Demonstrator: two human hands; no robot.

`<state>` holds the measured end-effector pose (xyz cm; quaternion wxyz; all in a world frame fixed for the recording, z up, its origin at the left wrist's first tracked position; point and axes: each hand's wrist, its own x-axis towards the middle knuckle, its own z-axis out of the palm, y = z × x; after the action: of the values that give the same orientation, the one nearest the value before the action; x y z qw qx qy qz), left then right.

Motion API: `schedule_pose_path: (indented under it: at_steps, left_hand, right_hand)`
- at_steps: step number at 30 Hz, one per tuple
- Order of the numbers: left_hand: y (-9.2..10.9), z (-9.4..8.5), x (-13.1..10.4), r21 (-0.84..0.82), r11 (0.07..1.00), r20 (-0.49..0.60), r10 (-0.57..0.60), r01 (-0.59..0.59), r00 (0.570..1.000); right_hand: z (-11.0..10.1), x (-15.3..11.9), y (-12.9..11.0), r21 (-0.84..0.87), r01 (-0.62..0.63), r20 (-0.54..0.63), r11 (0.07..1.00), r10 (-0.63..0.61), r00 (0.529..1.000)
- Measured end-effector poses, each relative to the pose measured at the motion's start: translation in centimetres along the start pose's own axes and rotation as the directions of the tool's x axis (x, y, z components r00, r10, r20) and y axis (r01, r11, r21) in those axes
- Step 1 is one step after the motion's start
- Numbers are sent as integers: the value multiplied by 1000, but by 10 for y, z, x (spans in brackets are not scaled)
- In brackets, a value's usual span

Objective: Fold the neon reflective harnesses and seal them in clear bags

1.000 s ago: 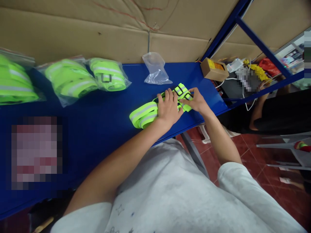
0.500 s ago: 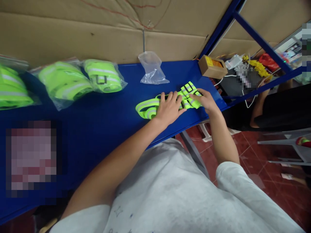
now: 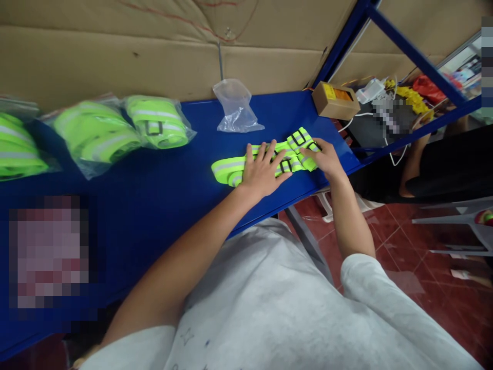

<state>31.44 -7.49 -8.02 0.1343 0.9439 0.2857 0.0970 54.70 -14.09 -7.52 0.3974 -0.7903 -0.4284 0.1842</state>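
Observation:
A neon-green strap bundle with grey reflective stripes and black buckles lies folded on the blue table. My left hand rests flat across its middle, fingers spread. At the bundle's right end, my right hand has its thumb on top of the straps and its fingers at the far side, closed on them. Behind the bundle stands a clear plastic bag, nothing visible inside.
Bagged green straps line the table's back left. A cardboard box sits at the back right, beside a blue frame post. Beyond it are cables, yellow and red items and a person's arm. A blurred-out item lies at left.
My left hand has spread its fingers wider over the straps, and the loop at the bundle's left end lies flatter. My right hand stays at the right end. The view has shifted slightly.

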Motion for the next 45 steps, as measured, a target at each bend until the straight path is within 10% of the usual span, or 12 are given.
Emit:
schedule_pose_path:
  at_steps: [14, 22, 34, 45]
  left_hand:
    - [-8, 2, 6, 9, 997, 74, -80, 80, 994]
    - [-6, 3, 6, 0, 998, 76, -62, 63, 995]
    - [-6, 0, 0, -74, 996, -72, -62, 56, 995]
    - [-12, -6, 0, -2, 997, 27, -80, 80, 996]
  right_hand:
    - [-18, 3, 14, -202, 37, -107, 979, -59, 992]
    - [13, -12, -20, -587, 52, -274, 808, -258, 926]
    - [41, -33, -41, -739, 317, 107, 594, -361, 926]
    - [26, -6, -35, -521, 268, 52, 810, -283, 958]
